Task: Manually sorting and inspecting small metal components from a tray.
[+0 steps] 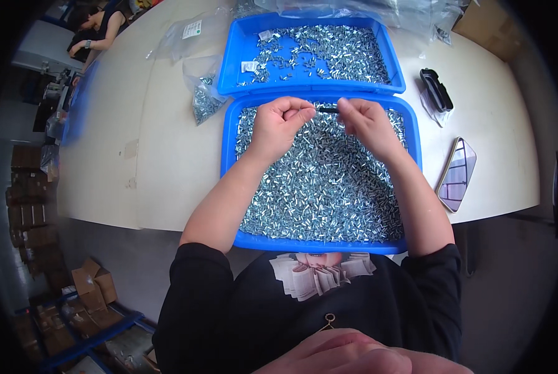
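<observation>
Both hands meet over the far part of a blue tray (pixel 228 149) filled with small silvery metal pins or sleeves (pixel 316 187). My right hand (pixel 367 124) is closed on a thin black rod-like tool (pixel 327 110), which points left toward my other fingertips. Thumb and forefinger of my left hand (pixel 280 126) pinch together at the tool's left end; whatever they hold is too small to make out. Just beyond stands a second blue tray (pixel 244 47), with similar metal pieces (pixel 353 53) heaped mostly toward its right side and two small white slips among them.
A clear bag of metal pieces (pixel 205 103) lies left of the trays. On the right are a black open case (pixel 436 90) and a phone (pixel 457 174). Plastic bags (pixel 353 7) and a cardboard box (pixel 487 28) line the back. Another person (pixel 101 31) sits at far left.
</observation>
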Demonstrator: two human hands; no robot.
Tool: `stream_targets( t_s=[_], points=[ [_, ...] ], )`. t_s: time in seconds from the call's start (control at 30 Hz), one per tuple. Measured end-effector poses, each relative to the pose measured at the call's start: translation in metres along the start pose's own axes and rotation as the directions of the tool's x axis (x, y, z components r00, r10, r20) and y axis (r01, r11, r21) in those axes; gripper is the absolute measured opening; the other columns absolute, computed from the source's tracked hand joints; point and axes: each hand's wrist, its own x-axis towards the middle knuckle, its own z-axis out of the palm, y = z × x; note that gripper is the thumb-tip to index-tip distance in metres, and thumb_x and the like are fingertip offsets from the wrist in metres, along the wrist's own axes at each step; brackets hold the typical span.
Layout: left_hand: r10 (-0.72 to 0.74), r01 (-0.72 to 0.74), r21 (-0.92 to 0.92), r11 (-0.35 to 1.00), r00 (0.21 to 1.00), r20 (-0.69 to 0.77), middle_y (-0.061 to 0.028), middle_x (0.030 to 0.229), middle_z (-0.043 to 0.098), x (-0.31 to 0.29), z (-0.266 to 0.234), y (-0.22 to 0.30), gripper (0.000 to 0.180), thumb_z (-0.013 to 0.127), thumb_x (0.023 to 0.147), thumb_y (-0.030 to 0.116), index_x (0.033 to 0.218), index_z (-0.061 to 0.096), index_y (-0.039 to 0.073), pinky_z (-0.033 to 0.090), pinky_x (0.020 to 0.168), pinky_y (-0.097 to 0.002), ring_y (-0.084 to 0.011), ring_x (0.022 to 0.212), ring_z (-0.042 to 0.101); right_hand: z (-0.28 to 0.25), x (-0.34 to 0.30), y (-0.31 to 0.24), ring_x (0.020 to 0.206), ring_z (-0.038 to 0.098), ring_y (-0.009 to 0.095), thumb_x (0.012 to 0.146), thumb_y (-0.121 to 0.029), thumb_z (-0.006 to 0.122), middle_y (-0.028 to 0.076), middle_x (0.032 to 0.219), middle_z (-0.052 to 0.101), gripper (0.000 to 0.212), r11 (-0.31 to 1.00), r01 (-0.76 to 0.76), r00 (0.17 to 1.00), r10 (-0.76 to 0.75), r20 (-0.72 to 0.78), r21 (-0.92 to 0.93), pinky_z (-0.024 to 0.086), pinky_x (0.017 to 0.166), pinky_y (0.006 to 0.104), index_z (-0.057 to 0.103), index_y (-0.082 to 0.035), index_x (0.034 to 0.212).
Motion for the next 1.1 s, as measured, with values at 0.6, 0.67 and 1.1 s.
stream_targets(
  t_s=[0.6,0.67,1.1],
  points=[
    [0.011,-0.018,0.185,0.983,0.999,0.037,0.0027,0.066,0.059,-0.002,0.002,-0.008,0.012,0.070,0.078,0.011,0.083,0.067,0.001,0.038,0.052,-0.0185,-0.0017,0.059,0.048,0.014,-0.006,0.003,0.071,0.061,0.023,0.082,-0.015,0.062,0.014,0.078,0.062,0.016,0.937,0.152,0.983,-0.176,-0.049,-0.314,0.046,0.063,0.0342,0.057,-0.001,0.087],
    [0.013,-0.022,0.191,0.981,0.999,0.050,0.0050,0.065,0.056,-0.003,0.003,-0.008,0.013,0.070,0.078,0.011,0.084,0.067,0.001,0.035,0.052,-0.0179,-0.0011,0.058,0.044,0.017,-0.008,0.006,0.069,0.060,0.017,0.085,-0.014,0.059,0.008,0.075,0.062,0.014,0.804,0.443,0.854,-0.513,-0.087,-0.397,0.047,0.064,0.0304,0.057,0.000,0.088],
    [0.048,-0.060,0.238,0.969,0.997,0.058,0.0059,0.062,0.053,-0.001,0.002,-0.013,0.012,0.071,0.077,0.011,0.082,0.066,0.001,0.033,0.050,-0.0184,-0.0007,0.056,0.040,0.020,-0.005,0.009,0.072,0.060,0.022,0.084,-0.012,0.059,0.013,0.078,0.061,0.015,0.816,0.390,0.888,-0.457,-0.061,-0.426,0.047,0.066,0.0327,0.059,-0.001,0.094]
  ],
)
